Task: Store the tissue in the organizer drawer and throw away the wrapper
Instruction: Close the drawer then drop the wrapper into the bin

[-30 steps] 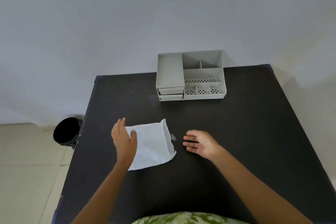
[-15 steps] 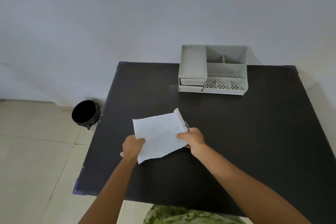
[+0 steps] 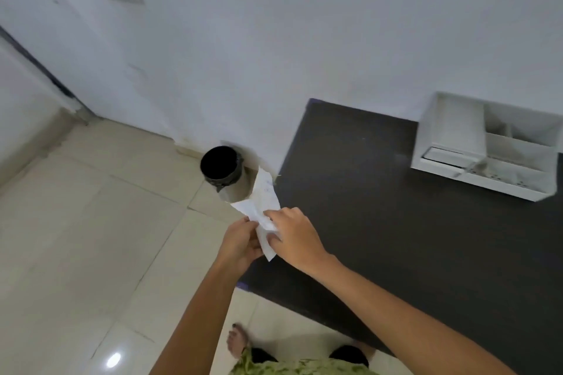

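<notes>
Hands (image 3: 240, 242) and (image 3: 294, 236) pinching one white crinkled wrapper (image 3: 264, 202) just off the left edge of the black table (image 3: 380, 222)

Both sets of fingers, left and right, are closed on the wrapper's lower part; its upper end stands free in the air. One black round bin (image 3: 220, 166) sits on the pale tiled floor (image 3: 91, 237) left of the table, against the white wall (image 3: 274, 39). One white plastic organizer (image 3: 475, 146) with several compartments rests at the table's far right
</notes>
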